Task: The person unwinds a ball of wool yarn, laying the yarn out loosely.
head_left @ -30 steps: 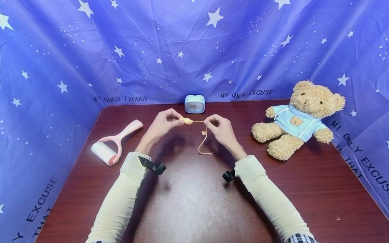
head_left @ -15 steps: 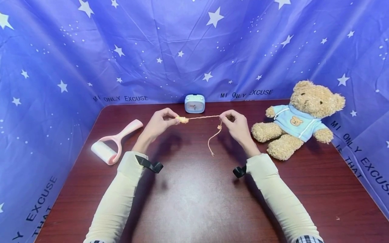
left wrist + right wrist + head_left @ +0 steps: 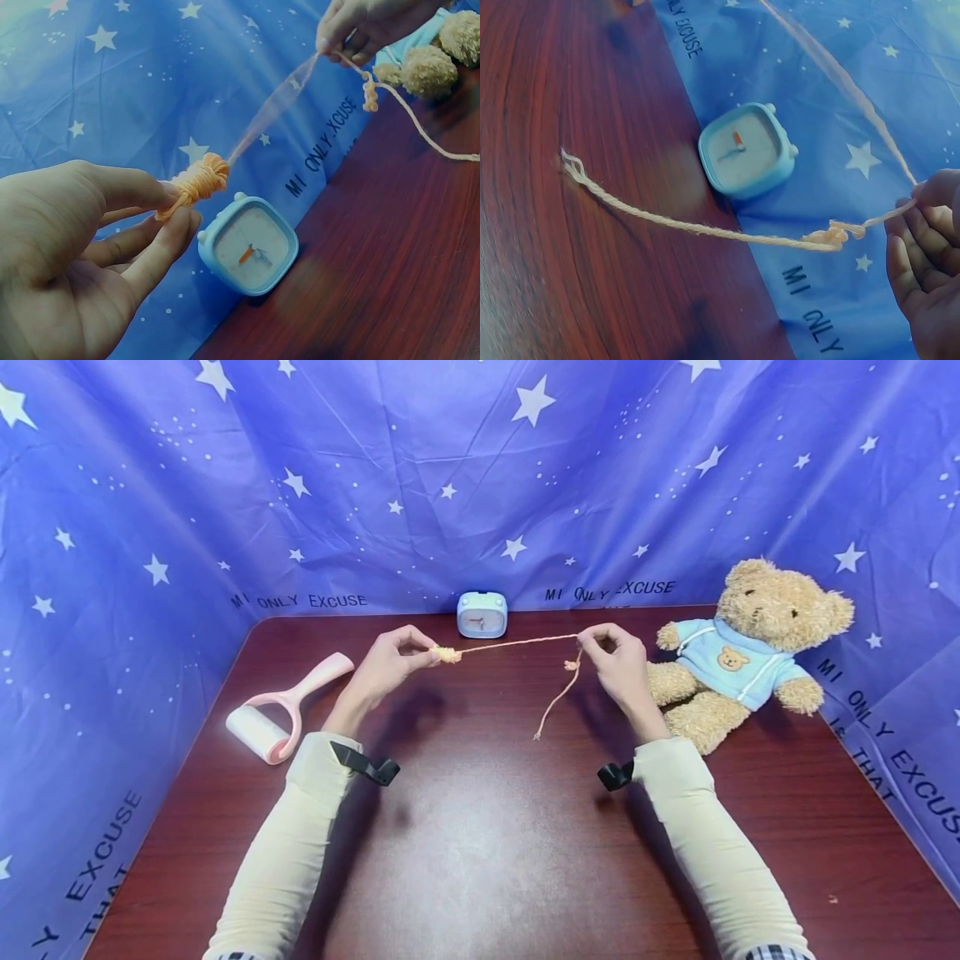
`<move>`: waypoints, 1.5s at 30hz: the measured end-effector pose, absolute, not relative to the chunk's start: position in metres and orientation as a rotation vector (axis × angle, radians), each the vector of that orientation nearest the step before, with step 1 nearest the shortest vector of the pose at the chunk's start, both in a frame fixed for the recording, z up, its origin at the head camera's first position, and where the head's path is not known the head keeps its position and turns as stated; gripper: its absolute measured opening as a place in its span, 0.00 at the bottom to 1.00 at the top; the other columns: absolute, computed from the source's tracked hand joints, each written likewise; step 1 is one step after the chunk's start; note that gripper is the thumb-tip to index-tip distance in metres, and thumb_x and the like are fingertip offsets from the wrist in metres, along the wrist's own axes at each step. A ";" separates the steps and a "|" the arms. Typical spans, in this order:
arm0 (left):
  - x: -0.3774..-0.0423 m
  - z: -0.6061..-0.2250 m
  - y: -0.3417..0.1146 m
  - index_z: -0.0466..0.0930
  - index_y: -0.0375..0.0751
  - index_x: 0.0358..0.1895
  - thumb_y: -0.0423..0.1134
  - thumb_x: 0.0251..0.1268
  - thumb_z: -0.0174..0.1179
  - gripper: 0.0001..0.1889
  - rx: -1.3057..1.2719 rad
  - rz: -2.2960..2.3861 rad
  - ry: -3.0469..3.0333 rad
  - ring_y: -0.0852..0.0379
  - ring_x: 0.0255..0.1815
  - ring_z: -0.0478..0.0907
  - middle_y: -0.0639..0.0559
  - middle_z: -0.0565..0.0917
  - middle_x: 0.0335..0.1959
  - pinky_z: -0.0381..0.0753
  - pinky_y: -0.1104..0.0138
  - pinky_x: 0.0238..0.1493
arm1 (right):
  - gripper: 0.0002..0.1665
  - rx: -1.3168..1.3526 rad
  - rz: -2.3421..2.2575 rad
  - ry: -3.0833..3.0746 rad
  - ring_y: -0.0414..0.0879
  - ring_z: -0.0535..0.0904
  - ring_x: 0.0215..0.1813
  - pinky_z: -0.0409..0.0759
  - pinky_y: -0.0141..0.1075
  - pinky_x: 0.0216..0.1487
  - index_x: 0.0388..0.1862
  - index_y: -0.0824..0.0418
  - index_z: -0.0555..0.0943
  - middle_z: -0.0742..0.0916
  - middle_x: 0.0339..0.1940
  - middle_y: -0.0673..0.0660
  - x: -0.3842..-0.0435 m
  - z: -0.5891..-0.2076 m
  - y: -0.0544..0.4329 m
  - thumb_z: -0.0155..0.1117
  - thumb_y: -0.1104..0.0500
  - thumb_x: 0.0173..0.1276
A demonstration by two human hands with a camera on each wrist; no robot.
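A small wound bundle of pale orange yarn (image 3: 196,182) is pinched between the thumb and fingers of my left hand (image 3: 388,667). From it a taut strand of yarn (image 3: 517,644) runs across to my right hand (image 3: 618,664), which pinches it between thumb and fingertips. Below the right fingertips hangs a loose tail (image 3: 682,223) with a small knotted tangle (image 3: 832,235) near the hand and a frayed end. In the left wrist view the strand looks blurred between the hands. Both hands are raised over the far half of the table.
Behind the strand a light blue alarm clock (image 3: 482,615) stands at the table's back edge. A pink lint roller (image 3: 288,702) lies at the left. To the right sits a teddy bear (image 3: 742,660) in a blue top, partly overlapped by my right hand. A starry blue curtain (image 3: 420,543) surrounds the table (image 3: 480,827).
My right hand has moved right, away from the left, drawing the strand between them much longer. My left hand has shifted slightly left with the bundle. The loose tail has swung right along with the right hand.
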State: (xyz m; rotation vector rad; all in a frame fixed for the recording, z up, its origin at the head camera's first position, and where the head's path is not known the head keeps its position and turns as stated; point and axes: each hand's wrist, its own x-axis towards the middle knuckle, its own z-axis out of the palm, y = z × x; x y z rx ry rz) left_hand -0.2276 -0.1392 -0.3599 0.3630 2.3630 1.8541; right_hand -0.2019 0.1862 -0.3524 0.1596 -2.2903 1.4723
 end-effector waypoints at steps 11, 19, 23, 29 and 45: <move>-0.229 -0.360 -0.144 0.77 0.29 0.43 0.29 0.60 0.63 0.10 0.323 1.855 2.373 0.51 0.41 0.85 0.40 0.84 0.39 0.82 0.60 0.51 | 0.11 0.057 1.525 -2.240 0.33 0.73 0.25 0.68 0.22 0.27 0.38 0.74 0.81 0.86 0.30 0.63 -0.200 -0.350 0.209 0.62 0.64 0.66; -0.229 -0.363 -0.148 0.77 0.30 0.43 0.30 0.60 0.64 0.10 0.302 1.842 2.397 0.45 0.44 0.84 0.45 0.84 0.36 0.83 0.64 0.48 | 0.12 -0.011 1.517 -2.188 0.32 0.73 0.24 0.68 0.22 0.26 0.39 0.74 0.80 0.84 0.22 0.42 -0.200 -0.347 0.223 0.62 0.63 0.65; -0.230 -0.365 -0.150 0.77 0.31 0.43 0.32 0.60 0.64 0.10 0.288 1.827 2.417 0.50 0.42 0.85 0.45 0.84 0.36 0.82 0.60 0.50 | 0.10 -0.033 1.583 -2.105 0.32 0.74 0.25 0.70 0.22 0.27 0.38 0.73 0.81 0.84 0.23 0.40 -0.200 -0.347 0.230 0.62 0.64 0.65; -0.231 -0.367 -0.154 0.77 0.30 0.43 0.31 0.60 0.64 0.11 0.272 1.829 2.427 0.52 0.41 0.85 0.43 0.84 0.37 0.82 0.64 0.47 | 0.04 -0.056 1.629 -2.002 0.32 0.77 0.25 0.72 0.21 0.28 0.33 0.67 0.83 0.84 0.22 0.40 -0.201 -0.345 0.239 0.61 0.67 0.64; -0.233 -0.368 -0.159 0.75 0.25 0.46 0.30 0.62 0.62 0.13 0.212 1.865 2.406 0.56 0.39 0.85 0.32 0.81 0.44 0.83 0.66 0.48 | 0.05 -0.155 1.679 -1.816 0.33 0.77 0.25 0.73 0.22 0.31 0.30 0.64 0.83 0.83 0.20 0.42 -0.199 -0.342 0.260 0.61 0.68 0.63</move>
